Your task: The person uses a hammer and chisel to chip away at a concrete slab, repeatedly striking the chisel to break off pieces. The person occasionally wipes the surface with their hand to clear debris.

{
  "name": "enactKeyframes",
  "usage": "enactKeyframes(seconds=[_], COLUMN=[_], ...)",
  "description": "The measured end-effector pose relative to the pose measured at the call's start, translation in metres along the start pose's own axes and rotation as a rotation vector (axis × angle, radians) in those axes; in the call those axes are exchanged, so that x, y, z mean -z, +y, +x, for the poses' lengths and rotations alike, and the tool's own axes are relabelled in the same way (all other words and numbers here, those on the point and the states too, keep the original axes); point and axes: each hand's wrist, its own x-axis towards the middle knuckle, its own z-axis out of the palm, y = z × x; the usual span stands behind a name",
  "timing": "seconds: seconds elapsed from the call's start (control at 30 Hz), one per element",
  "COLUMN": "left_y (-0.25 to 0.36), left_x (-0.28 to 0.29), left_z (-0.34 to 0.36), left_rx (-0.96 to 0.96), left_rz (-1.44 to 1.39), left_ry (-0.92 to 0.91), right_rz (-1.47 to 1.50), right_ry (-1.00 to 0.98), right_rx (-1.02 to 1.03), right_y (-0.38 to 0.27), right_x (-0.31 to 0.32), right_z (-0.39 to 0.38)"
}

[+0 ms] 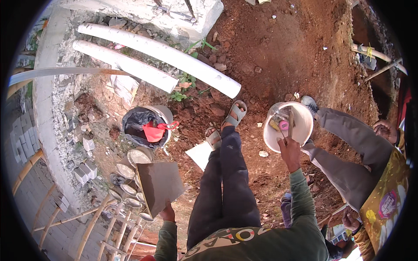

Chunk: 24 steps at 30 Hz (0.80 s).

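Note:
My left hand [166, 213] grips the lower edge of a grey square board [159, 185], held beside several round pale containers [129, 173]; part of the hand is hidden behind the board. My right hand [289, 152] is closed on a tool handle [291, 124] at the near rim of a white bucket [270, 135]. Inside the bucket lie tools, among them a round pink item [284, 125] and something yellowish that I cannot make out. My sandalled feet [235, 114] stand on reddish soil to the left of the bucket.
Two white pipes [156, 56] lie by a concrete block [198, 21]. A black-lined bucket [130, 126] holds a red bag. Bamboo poles [91, 226] and a pale ledge [50, 113] run along the left. A co-worker in grey trousers [348, 143] is close on the right.

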Motion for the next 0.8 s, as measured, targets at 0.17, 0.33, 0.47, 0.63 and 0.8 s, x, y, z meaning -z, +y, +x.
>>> enactKeyframes(seconds=[0.17, 0.33, 0.47, 0.63, 0.8], left_y=[-0.039, -0.051, -0.053, -0.052, -0.049], left_x=[-0.003, 0.001, 0.005, 0.01, 0.014], left_z=[-0.027, -0.051, -0.059, -0.06, -0.07], left_rx=[0.027, 0.103, 0.192, 0.221, 0.351], left_rz=[-0.031, -0.097, -0.079, -0.245, -0.144], left_ry=[-0.015, 0.034, 0.092, 0.152, 0.156], right_rz=[0.306, 0.85, 0.943, 1.396, 1.687], right_ry=[-0.191, -0.563, -0.454, -0.596, -0.718], right_rx=[0.134, -0.209, -0.272, -0.418, -0.445], right_y=[-0.071, -0.111, -0.135, -0.139, -0.169], right_x=[0.042, -0.017, -0.117, -0.246, -0.323], right_z=[-0.059, -0.083, -0.062, -0.019, 0.016])
